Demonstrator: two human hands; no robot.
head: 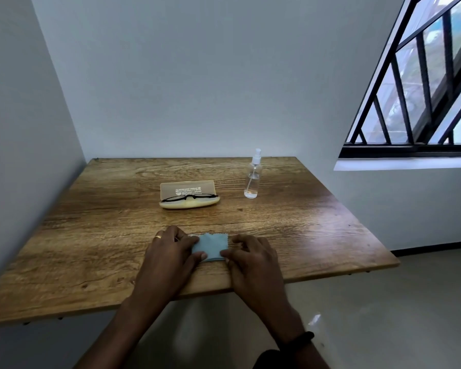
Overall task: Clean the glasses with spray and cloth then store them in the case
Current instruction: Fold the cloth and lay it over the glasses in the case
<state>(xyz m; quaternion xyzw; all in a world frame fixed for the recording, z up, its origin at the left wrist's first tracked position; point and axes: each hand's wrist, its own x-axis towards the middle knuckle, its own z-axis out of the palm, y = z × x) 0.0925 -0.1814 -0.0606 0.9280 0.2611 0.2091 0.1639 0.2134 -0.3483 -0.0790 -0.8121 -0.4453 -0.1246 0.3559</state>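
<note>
Wood-grain desk (104, 235), near edge — my left grip (171, 251) and right grip (250, 257) pinch the small blue cloth (213, 246) by opposite sides. I'd best lift it flat; the black-framed glasses (189, 197) lie in the open cream case (188, 188).

A wooden table (104, 235) with a strong grain is set into a corner, bounded by a pale back wall (197, 75) and a pale left wall (16, 129). At the right, a window (410, 102) is barred with black metal above a white sill (405, 164). Daylight is cast across the tabletop's right side. A grey floor (397, 315) is edged by a dark skirting (437, 247).
</note>
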